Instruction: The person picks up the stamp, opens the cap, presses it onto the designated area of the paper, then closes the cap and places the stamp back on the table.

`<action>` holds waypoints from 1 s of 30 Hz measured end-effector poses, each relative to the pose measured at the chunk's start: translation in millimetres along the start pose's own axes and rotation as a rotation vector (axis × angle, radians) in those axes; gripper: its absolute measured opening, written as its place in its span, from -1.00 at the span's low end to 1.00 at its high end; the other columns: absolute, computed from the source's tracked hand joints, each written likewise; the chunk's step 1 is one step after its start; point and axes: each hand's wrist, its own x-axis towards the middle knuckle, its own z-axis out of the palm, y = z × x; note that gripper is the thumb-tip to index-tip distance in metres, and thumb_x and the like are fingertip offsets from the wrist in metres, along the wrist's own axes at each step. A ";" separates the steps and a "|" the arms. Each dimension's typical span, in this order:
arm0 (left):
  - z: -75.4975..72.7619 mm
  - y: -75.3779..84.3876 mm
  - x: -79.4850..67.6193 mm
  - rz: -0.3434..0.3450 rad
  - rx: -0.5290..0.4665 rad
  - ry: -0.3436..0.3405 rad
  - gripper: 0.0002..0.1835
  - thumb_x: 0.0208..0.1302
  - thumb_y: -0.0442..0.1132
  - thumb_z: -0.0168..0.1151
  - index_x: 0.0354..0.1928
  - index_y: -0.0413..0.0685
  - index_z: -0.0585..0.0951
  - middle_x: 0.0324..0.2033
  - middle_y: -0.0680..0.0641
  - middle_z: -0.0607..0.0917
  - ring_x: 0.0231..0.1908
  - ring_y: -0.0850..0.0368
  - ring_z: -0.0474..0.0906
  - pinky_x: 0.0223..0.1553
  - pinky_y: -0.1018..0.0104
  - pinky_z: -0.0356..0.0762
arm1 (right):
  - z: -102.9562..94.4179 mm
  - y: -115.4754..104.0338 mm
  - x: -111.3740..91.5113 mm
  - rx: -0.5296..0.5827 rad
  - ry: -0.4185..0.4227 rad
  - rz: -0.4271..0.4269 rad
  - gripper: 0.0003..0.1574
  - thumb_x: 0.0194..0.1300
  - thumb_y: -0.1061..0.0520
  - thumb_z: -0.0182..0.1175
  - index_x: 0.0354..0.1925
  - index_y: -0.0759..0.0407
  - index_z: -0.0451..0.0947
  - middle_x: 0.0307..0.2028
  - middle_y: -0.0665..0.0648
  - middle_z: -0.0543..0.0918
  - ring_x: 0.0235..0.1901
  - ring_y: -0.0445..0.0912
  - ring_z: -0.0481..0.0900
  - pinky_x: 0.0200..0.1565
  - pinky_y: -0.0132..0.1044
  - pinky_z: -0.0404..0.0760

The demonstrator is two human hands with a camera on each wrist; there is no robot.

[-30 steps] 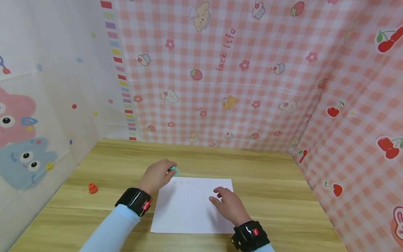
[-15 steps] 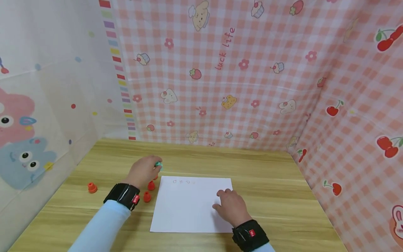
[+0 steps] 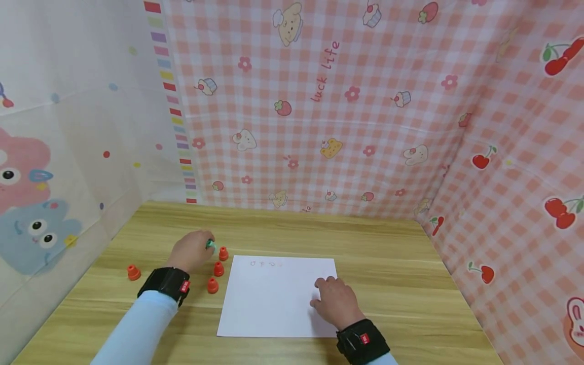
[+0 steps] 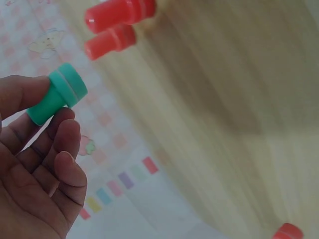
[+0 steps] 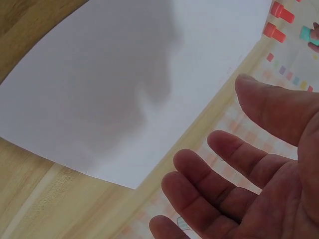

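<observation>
My left hand (image 3: 190, 250) pinches a small green stamp (image 4: 58, 93) between thumb and fingers, raised off the table left of the paper. In the head view, three red stamps (image 3: 219, 268) stand in a row along the left edge of a white sheet of paper (image 3: 274, 304). Another red stamp (image 3: 134, 272) stands alone farther left. Small faint marks (image 3: 262, 263) run along the top left of the sheet. Over the sheet's right edge hovers my right hand (image 3: 336, 302), fingers loosely bent, nothing in its grasp; its shadow falls on the paper in the right wrist view.
The wooden table (image 3: 401, 284) meets a pink checked cloth (image 3: 301, 126) at the back and right, and a white printed cloth (image 3: 82, 167) at the left. Each wrist wears a black strap (image 3: 166, 285).
My left hand has moved left with the green stamp, away from the paper's top edge, so the red stamps beside the sheet now show. My right hand has shifted slightly right.
</observation>
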 end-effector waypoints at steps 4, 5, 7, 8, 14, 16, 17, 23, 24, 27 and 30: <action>3.7 -5.5 -0.5 -0.047 0.010 -0.052 -0.79 0.32 -0.31 0.26 -0.08 -0.30 0.62 -0.23 -0.17 0.67 -0.26 -0.06 0.55 -0.10 -0.07 0.55 | 0.3 0.3 0.1 0.006 -0.002 0.008 -0.57 0.09 0.02 0.48 -0.14 0.22 0.66 -0.33 0.19 0.62 -0.30 0.09 0.56 -0.28 0.00 0.55; 5.4 -6.8 -0.4 -0.058 0.013 -0.061 -0.80 0.33 -0.31 0.26 -0.08 -0.29 0.62 -0.23 -0.17 0.67 -0.26 -0.05 0.55 -0.11 -0.06 0.54 | 0.0 0.2 0.1 0.008 -0.004 0.012 -0.57 0.09 0.01 0.48 -0.13 0.22 0.66 -0.33 0.18 0.62 -0.30 0.08 0.56 -0.28 0.00 0.55; 8.5 -9.6 0.2 -0.067 0.013 -0.070 -0.80 0.33 -0.32 0.25 -0.08 -0.29 0.62 -0.22 -0.18 0.67 -0.25 -0.06 0.55 -0.10 -0.08 0.54 | -0.7 -0.2 0.0 0.009 -0.006 0.017 -0.57 0.09 0.01 0.48 -0.13 0.21 0.66 -0.32 0.18 0.62 -0.30 0.08 0.56 -0.28 -0.01 0.55; 10.2 -10.6 0.2 -0.070 0.014 -0.072 -0.79 0.33 -0.32 0.25 -0.07 -0.30 0.61 -0.21 -0.19 0.67 -0.23 -0.08 0.56 -0.08 -0.09 0.53 | -0.9 -0.3 0.0 0.010 -0.006 0.019 -0.57 0.10 0.01 0.48 -0.13 0.21 0.66 -0.33 0.18 0.62 -0.30 0.07 0.56 -0.28 -0.02 0.55; 21.5 -15.8 -0.4 -0.053 0.004 -0.067 -0.78 0.31 -0.36 0.25 -0.06 -0.34 0.62 -0.26 -0.21 0.66 -0.28 -0.09 0.53 -0.07 -0.09 0.53 | -0.1 0.3 -0.2 0.020 -0.004 0.024 -0.58 0.10 0.01 0.47 -0.13 0.21 0.66 -0.34 0.17 0.62 -0.32 0.06 0.56 -0.28 -0.03 0.55; 26.3 -17.9 -0.3 -0.054 0.013 -0.065 -0.78 0.31 -0.36 0.26 -0.05 -0.34 0.63 -0.25 -0.21 0.66 -0.26 -0.09 0.54 -0.06 -0.09 0.54 | 0.7 0.5 -0.3 0.023 -0.008 0.029 -0.58 0.11 0.00 0.47 -0.13 0.21 0.66 -0.34 0.16 0.61 -0.32 0.06 0.55 -0.29 -0.03 0.55; 28.7 -19.2 0.1 -0.050 0.028 -0.063 -0.78 0.31 -0.37 0.27 -0.06 -0.33 0.63 -0.25 -0.21 0.66 -0.26 -0.09 0.55 -0.06 -0.09 0.54 | 0.8 0.5 -0.3 0.024 -0.008 0.031 -0.58 0.11 0.00 0.48 -0.13 0.21 0.66 -0.34 0.16 0.61 -0.32 0.06 0.55 -0.29 -0.03 0.54; 40.0 -25.0 0.4 -0.044 0.050 -0.062 -0.78 0.29 -0.38 0.27 -0.05 -0.34 0.63 -0.22 -0.24 0.66 -0.22 -0.10 0.59 -0.05 -0.11 0.54 | 2.7 1.2 -1.0 0.029 -0.011 0.045 -0.59 0.11 0.00 0.48 -0.14 0.20 0.66 -0.34 0.16 0.61 -0.31 0.05 0.54 -0.28 -0.03 0.54; 41.2 -25.5 0.4 -0.042 0.048 -0.062 -0.77 0.29 -0.39 0.27 -0.04 -0.35 0.63 -0.22 -0.24 0.66 -0.22 -0.10 0.59 -0.05 -0.11 0.54 | 3.1 1.5 -1.0 0.029 -0.010 0.046 -0.59 0.11 0.00 0.48 -0.14 0.20 0.66 -0.34 0.16 0.61 -0.32 0.05 0.54 -0.29 -0.04 0.54; 43.9 -26.8 1.2 -0.043 0.050 -0.069 -0.69 0.27 -0.39 0.28 0.03 -0.35 0.59 -0.16 -0.28 0.66 -0.17 -0.14 0.60 -0.01 -0.13 0.52 | 4.2 2.4 -0.7 0.029 -0.007 0.048 -0.59 0.11 0.00 0.48 -0.14 0.20 0.67 -0.35 0.16 0.61 -0.32 0.06 0.54 -0.29 -0.04 0.54; 45.3 -29.1 2.3 -0.067 0.063 -0.081 -0.58 0.23 -0.39 0.30 0.13 -0.33 0.54 -0.08 -0.31 0.64 -0.10 -0.17 0.59 0.02 -0.16 0.49 | 4.2 3.1 -0.6 0.031 -0.004 0.054 -0.59 0.11 -0.01 0.47 -0.14 0.20 0.67 -0.35 0.17 0.61 -0.32 0.06 0.54 -0.30 -0.05 0.54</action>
